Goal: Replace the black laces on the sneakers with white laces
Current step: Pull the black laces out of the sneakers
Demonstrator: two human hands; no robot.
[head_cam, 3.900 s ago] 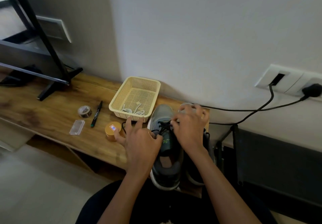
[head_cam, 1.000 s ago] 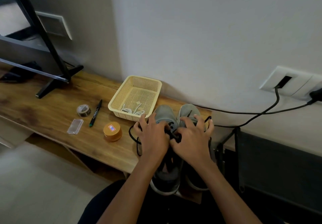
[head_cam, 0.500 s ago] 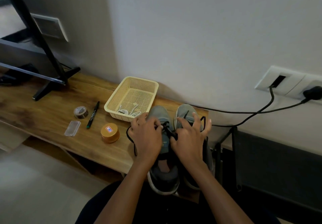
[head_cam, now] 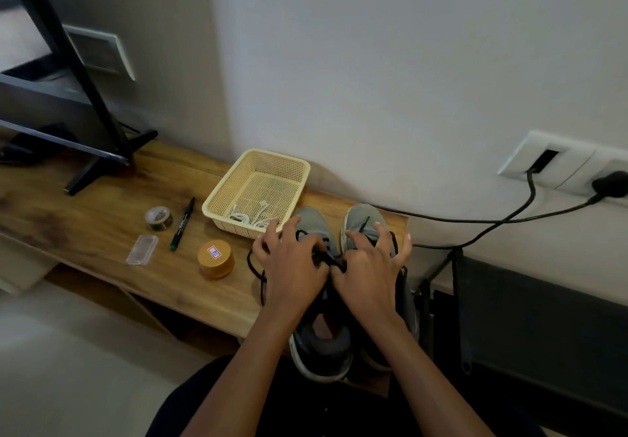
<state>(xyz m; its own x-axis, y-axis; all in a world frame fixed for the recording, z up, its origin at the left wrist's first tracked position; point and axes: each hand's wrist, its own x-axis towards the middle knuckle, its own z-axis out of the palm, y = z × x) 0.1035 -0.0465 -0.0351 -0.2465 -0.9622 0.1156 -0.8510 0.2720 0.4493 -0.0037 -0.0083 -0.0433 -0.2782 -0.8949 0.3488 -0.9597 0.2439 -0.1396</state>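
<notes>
The left hand (head_cam: 292, 268) and right hand (head_cam: 370, 266) each pinch the black lace (head_cam: 323, 257) atop the left sneaker (head_cam: 314, 220), other fingers splayed. Its length runs away from the grip; white laces (head_cam: 243, 218) lie just beyond the left hand.

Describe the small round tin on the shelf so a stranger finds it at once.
Start at the wooden shelf. In front of the cream basket, left of the sneakers, stands the tin. It alone is golden-orange, with a small label on its lid.
</notes>
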